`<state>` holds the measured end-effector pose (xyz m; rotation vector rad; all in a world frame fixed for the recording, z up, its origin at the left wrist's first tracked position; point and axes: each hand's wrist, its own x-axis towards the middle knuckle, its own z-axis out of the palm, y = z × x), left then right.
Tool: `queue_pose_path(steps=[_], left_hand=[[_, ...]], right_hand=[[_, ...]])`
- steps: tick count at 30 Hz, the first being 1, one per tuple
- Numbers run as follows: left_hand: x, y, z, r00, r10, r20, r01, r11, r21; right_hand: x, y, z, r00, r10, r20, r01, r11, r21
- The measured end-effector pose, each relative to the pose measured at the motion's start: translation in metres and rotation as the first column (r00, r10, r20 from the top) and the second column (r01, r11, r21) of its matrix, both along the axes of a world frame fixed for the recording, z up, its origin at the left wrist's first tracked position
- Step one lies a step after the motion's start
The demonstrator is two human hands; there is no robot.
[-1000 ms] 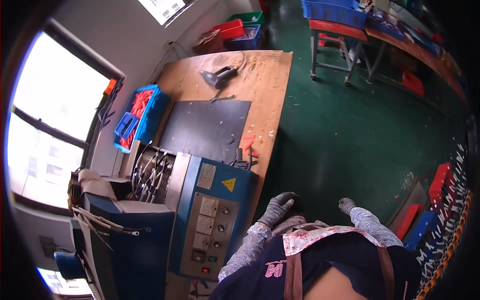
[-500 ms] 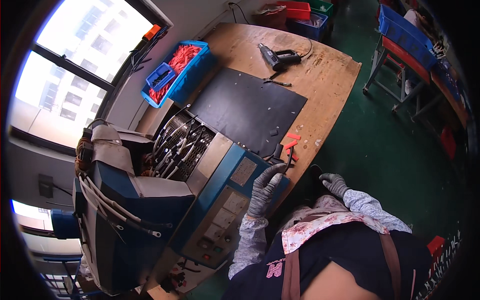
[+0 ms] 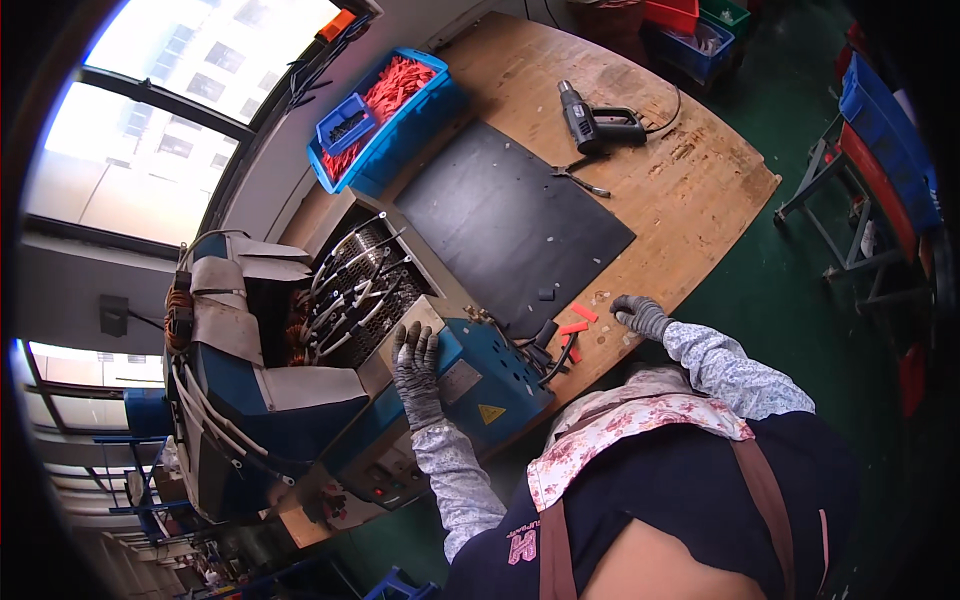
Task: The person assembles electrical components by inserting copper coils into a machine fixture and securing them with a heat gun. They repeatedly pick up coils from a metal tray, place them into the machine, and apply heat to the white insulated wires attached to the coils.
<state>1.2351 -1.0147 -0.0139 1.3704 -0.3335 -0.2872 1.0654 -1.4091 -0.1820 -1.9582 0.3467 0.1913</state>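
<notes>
My gloved left hand [image 3: 418,375] is raised at the metal edge of the blue machine [image 3: 495,385], fingers stretched out and nothing in them. Beside it is the machine's opening, where several cables with ring terminals [image 3: 350,300] lie on a perforated metal mesh [image 3: 385,255]. My gloved right hand [image 3: 640,315] is over the near edge of the wooden table, its fingers loosely extended and apparently holding nothing. Next to it lie short red sleeves [image 3: 574,328] and black sleeve pieces [image 3: 545,335]. A black curved cable [image 3: 557,368] rests by the machine's corner.
A black mat [image 3: 520,220] covers part of the wooden table [image 3: 690,190]. Pliers [image 3: 582,182] and a heat gun [image 3: 600,128] lie beyond it. A blue bin of red sleeves [image 3: 385,125] stands by the window. A wheeled rack [image 3: 850,220] is at the right.
My left hand has left the black cable by the table edge and moved left to the machine's opening. My right hand has moved forward to the table edge. The view has shifted.
</notes>
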Motion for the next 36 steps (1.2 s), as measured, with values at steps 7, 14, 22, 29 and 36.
queue_pose_path(steps=[7,14,22,29,36], left_hand=[[-0.012,-0.013,0.005,0.974,0.215,-0.067,-0.217,0.976,-0.021],[-0.025,-0.038,0.004,0.98,0.193,0.047,-0.199,0.966,0.165],[-0.036,-0.036,0.002,0.967,0.23,-0.108,-0.241,0.964,-0.108],[-0.046,-0.044,0.035,0.836,0.366,-0.409,-0.488,0.838,-0.247],[-0.039,-0.043,0.037,0.772,0.403,-0.491,-0.538,0.826,-0.168]], right_hand=[[0.059,-0.089,0.0,0.986,-0.16,0.043,0.154,0.982,0.108],[0.192,-0.203,0.062,0.947,-0.293,0.128,0.32,0.844,-0.43],[0.272,-0.204,0.08,0.959,-0.278,-0.049,0.138,0.613,-0.778],[0.303,-0.211,0.066,0.985,-0.172,-0.024,0.068,0.509,-0.858],[0.324,-0.189,0.104,0.98,-0.152,-0.125,-0.048,0.429,-0.902]])
